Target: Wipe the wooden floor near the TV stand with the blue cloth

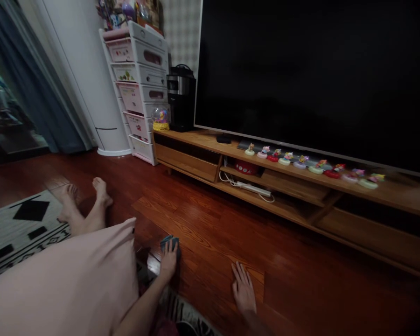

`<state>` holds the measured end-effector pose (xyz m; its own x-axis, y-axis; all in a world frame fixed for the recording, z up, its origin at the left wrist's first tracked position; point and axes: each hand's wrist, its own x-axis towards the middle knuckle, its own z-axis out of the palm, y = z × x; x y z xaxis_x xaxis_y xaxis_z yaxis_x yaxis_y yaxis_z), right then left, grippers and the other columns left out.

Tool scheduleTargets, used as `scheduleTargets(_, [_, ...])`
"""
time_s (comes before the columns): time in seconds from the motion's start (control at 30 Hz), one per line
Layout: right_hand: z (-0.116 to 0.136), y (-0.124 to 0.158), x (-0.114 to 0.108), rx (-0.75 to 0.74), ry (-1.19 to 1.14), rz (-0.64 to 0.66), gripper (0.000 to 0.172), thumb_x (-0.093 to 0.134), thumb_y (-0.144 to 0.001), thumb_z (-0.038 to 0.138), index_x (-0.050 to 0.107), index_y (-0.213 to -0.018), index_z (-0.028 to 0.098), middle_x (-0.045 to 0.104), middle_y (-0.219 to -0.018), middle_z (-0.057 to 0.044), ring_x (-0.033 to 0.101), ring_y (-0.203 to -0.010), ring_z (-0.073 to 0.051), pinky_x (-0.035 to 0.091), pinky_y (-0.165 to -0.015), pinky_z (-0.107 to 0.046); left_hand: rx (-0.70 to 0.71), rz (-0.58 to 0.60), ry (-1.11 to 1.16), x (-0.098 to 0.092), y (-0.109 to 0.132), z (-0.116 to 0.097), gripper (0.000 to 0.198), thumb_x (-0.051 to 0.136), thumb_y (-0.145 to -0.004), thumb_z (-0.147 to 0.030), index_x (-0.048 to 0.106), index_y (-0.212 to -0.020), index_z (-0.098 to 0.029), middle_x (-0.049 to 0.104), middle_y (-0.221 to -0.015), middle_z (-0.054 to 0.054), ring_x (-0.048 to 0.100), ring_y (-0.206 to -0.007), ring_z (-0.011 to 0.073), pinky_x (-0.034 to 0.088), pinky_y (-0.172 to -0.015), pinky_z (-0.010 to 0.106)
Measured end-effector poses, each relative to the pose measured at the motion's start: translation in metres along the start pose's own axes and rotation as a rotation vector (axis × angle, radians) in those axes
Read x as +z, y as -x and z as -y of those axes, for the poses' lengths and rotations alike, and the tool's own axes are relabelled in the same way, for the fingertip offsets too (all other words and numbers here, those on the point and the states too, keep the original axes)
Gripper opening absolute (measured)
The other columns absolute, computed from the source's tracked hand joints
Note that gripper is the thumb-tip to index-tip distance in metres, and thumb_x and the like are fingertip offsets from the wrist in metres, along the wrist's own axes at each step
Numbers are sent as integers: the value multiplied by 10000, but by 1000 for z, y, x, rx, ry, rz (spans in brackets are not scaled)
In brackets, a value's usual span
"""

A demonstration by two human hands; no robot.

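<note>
My left hand (169,261) reaches down to the wooden floor, its fingers over a small dark blue-green patterned thing (164,241). That thing looks like a folded cloth or a small pack; my fingers hide much of it, and I cannot tell which. My right hand (244,289) lies palm down on the floor to the right, fingers stretched out, with nothing in it. A shiny pale object (153,264) shows just left of my left wrist, too blurred to name.
A pink cushion (66,280) fills the lower left, with bare feet (101,190) beyond it on a patterned rug (7,228). Ahead runs a low wooden TV stand (189,164) bearing a row of small figurines (286,158) under a large television (311,70). A drawer tower (136,84) stands behind.
</note>
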<state>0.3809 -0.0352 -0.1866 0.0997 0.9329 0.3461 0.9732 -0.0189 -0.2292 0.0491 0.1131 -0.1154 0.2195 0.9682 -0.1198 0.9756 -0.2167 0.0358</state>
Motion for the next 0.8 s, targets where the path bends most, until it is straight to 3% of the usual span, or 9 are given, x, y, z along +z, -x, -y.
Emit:
scheduleTargets(0.07, [-2,0,1,4,-7,4,669,339,-865,155,296,-1518,297,317,-1568,23,282,-1443,-200,259,-1185,-473,-75,-4,-33,1,2,9,742,285,-817,13,247,-1533,-176,342,-1536,196,335,-1401,368,380,-1057,591])
scheduleTargets(0.13, [-3,-1,2,13,-11,9,667,343,-860,157,312,-1511,298,325,-1564,28,284,-1442,-199,258,-1185,-472,-67,51,-44,6,12,-10,720,278,-826,0,283,-1524,-176,355,-1524,212,347,-1388,393,366,-1047,636])
scheduleTargets(0.23, [-3,-3,1,19,-11,15,651,342,-860,162,348,-1498,293,340,-1557,30,268,-1448,-195,254,-1187,-467,126,157,11,24,39,-70,679,320,-853,-53,320,-1511,-220,312,-1556,173,251,-1427,396,269,-1093,680])
scheduleTargets(0.33, [-1,-3,-1,14,-1,30,625,335,-871,172,380,-1484,280,347,-1554,23,262,-1450,-188,253,-1189,-456,425,237,111,46,69,-129,660,389,-881,-154,286,-1507,-335,309,-1570,84,188,-1456,339,249,-1127,653])
scheduleTargets(0.43, [1,-3,-3,21,17,43,620,331,-875,167,382,-1484,269,344,-1556,12,257,-1451,-186,243,-1193,-453,585,252,173,50,79,-149,671,420,-882,-191,252,-1502,-387,278,-1579,43,190,-1459,302,318,-1113,608])
scheduleTargets(0.53, [1,-3,-3,23,18,38,641,336,-869,155,350,-1499,272,329,-1564,13,249,-1454,-191,240,-1193,-458,515,161,122,28,60,-121,698,403,-868,-135,252,-1508,-370,290,-1578,44,230,-1452,298,341,-1103,582])
scheduleTargets(0.7, [1,-4,-1,28,2,40,648,336,-864,152,344,-1502,263,319,-1569,11,247,-1455,-197,229,-1195,-456,3,96,-67,-21,17,-26,687,339,-855,-13,328,-1504,-240,279,-1582,106,275,-1440,292,353,-1112,477])
scheduleTargets(0.8, [2,-4,0,32,-10,55,643,340,-869,155,347,-1501,270,314,-1572,13,238,-1458,-194,214,-1199,-455,-137,92,-116,-28,15,0,687,333,-857,11,318,-1508,-210,273,-1577,144,290,-1431,307,347,-1117,467])
